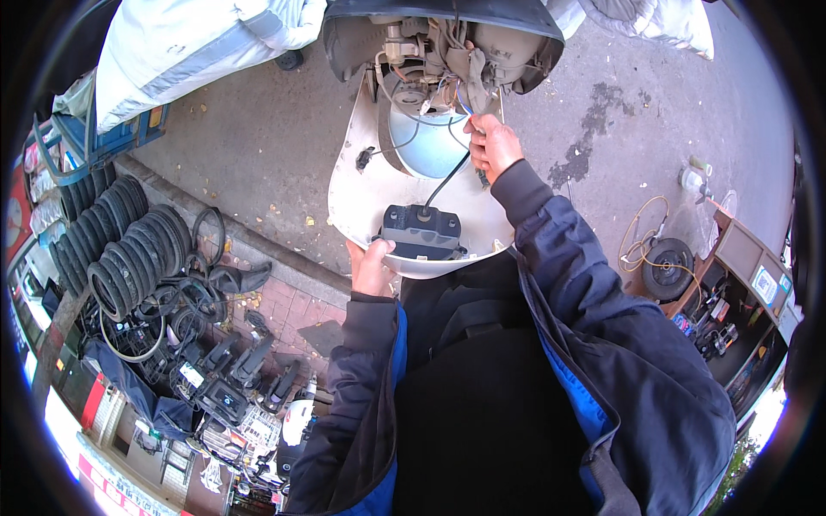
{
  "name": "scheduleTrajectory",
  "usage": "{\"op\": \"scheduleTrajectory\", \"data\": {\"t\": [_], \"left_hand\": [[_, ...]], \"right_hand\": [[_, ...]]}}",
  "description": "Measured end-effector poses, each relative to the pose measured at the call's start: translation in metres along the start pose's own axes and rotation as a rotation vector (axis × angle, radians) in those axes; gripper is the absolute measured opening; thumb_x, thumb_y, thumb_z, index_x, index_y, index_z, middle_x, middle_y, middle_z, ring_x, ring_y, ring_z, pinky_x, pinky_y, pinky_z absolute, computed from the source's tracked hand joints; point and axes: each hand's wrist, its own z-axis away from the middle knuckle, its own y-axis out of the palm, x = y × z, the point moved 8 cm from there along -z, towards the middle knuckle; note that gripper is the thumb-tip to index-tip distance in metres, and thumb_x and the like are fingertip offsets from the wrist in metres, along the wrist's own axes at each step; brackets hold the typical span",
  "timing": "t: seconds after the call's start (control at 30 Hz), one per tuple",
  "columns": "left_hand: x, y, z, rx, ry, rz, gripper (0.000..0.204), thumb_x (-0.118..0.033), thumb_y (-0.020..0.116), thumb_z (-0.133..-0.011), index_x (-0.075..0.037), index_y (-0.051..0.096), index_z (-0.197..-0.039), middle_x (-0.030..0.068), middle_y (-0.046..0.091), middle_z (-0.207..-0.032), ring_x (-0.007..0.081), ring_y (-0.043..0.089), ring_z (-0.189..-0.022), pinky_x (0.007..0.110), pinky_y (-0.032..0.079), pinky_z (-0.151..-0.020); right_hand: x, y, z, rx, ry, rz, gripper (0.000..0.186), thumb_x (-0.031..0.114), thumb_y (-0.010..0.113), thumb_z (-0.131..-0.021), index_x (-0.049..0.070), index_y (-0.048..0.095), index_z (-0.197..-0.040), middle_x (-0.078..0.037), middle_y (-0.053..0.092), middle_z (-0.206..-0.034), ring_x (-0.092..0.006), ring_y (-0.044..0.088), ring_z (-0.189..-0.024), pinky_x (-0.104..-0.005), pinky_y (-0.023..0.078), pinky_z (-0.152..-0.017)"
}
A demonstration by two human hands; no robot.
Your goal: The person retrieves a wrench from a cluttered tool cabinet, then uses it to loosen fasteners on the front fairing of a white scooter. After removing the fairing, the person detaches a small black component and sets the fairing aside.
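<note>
A white scooter front panel [354, 199] lies inner side up in front of me, its near rim against my body. My left hand [372, 270] is closed on that near-left rim, thumb on top beside a black plastic housing [422, 230]. From the housing a black cable [446, 182] rises toward my right hand [494, 148]. My right fingers are pinched around thin wires [465, 105] below the opened scooter front [443, 43]; the exact spot of the grip is partly hidden. A loose black connector [364, 160] on a cable rests over the panel's left side.
Stacked black tyres [138, 249] and assorted parts lie at the left beside a kerb. A wooden cabinet [747, 267] with tools, a small wheel [668, 267] and a yellow hose [635, 249] are at the right. A padded silver-white cover [185, 56] hangs at the upper left.
</note>
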Motion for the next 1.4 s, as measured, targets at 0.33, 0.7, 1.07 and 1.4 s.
{"op": "scheduleTrajectory", "data": {"t": [0.33,0.7,1.07,1.4], "left_hand": [[0.007,-0.002,-0.003,0.012,0.018,0.026,0.081,-0.014,0.061,-0.078,-0.021,0.032,-0.152,0.0091,0.044,-0.14,0.0302,0.047,-0.127,0.063,0.048,-0.092],[0.021,-0.013,-0.007,0.03,0.049,0.031,0.083,-0.01,0.06,-0.076,-0.021,0.033,-0.153,0.0091,0.049,-0.134,0.0289,0.051,-0.123,0.058,0.051,-0.093],[0.024,-0.014,-0.003,0.021,0.092,0.061,0.088,-0.006,0.063,-0.075,-0.004,0.025,-0.154,0.0182,0.046,-0.14,0.0303,0.053,-0.126,0.046,0.052,-0.099],[0.018,-0.004,0.004,0.025,0.082,0.048,0.089,-0.003,0.062,-0.076,-0.005,0.023,-0.156,0.0171,0.045,-0.141,0.0283,0.053,-0.123,0.043,0.051,-0.1]], "right_hand": [[-0.008,-0.003,0.03,-0.071,-0.024,-0.018,0.024,0.025,0.053,-0.098,0.006,0.055,-0.084,0.008,0.026,-0.057,-0.0074,0.022,-0.045,-0.0301,0.018,-0.044],[-0.029,0.003,0.069,0.218,-0.015,0.431,0.032,0.016,0.054,-0.102,0.0,0.064,-0.128,-0.006,0.064,-0.089,-0.0151,0.061,-0.06,-0.026,0.043,-0.052],[-0.045,0.067,-0.009,0.016,-0.33,0.44,0.041,0.006,0.056,-0.099,-0.004,0.051,-0.139,-0.02,0.063,-0.122,-0.0273,0.074,-0.084,-0.0385,0.057,-0.069],[-0.075,0.066,-0.051,-0.076,-0.105,-0.331,0.027,0.017,0.046,-0.108,0.0,0.057,-0.126,-0.01,0.066,-0.104,-0.0189,0.064,-0.085,-0.0334,0.055,-0.074]]}}
